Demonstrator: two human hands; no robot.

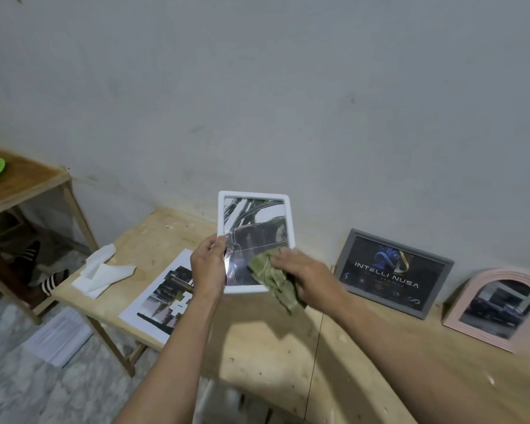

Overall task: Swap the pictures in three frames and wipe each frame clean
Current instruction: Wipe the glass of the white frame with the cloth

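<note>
Wiping the white rectangular plastic frame (255, 209) held above the pale plywood table (257, 341), my left hand (208, 264) grips its edge while my right hand (303, 275) presses a crumpled olive cloth (273, 278) to the glass. Right of that frame, a grey frame (393, 272) and a pink arched frame (496, 307) lean against the wall with pictures in; I judge the job around midway.
</note>
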